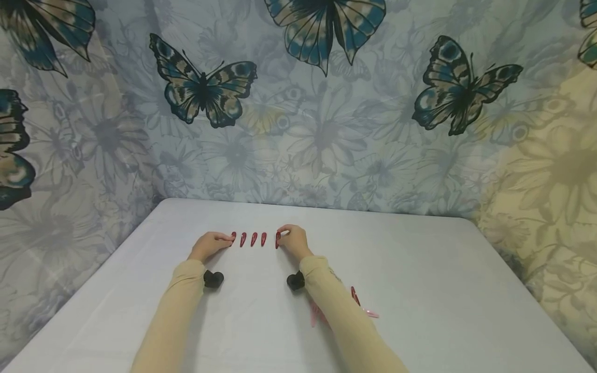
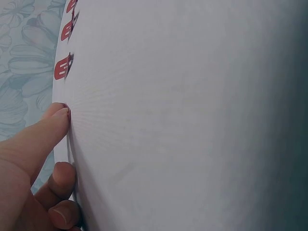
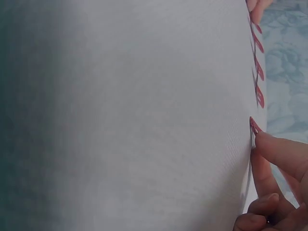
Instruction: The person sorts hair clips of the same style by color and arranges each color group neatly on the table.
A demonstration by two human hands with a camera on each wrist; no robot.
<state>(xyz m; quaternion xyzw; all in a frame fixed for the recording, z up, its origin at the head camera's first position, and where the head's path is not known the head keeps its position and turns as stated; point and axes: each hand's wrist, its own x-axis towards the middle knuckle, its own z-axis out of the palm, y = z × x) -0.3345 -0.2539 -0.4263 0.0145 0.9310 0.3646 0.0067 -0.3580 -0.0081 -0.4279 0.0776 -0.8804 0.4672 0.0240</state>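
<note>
in the head view, five red hair clips (image 1: 254,239) are lying in a row toward the far edge of the white counter (image 1: 420,269). the left hand (image 1: 208,245) is pinching the leftmost clip (image 1: 233,237), and the right hand (image 1: 295,241) is gripping the rightmost clip (image 1: 277,240), past a wider gap. only this view is showing a sixth red clip (image 1: 355,296), lying nearer and to the right among pink clips (image 1: 370,313); the right sleeve (image 1: 342,311) is partly covering them, so their number is escaping me.

the left wrist view is showing three red clips plus a sliver at the left hand's fingertips.

the right wrist view is showing the right hand's narrow pinch, the held clip's tip poking out, and four more clips running leftward.
</note>
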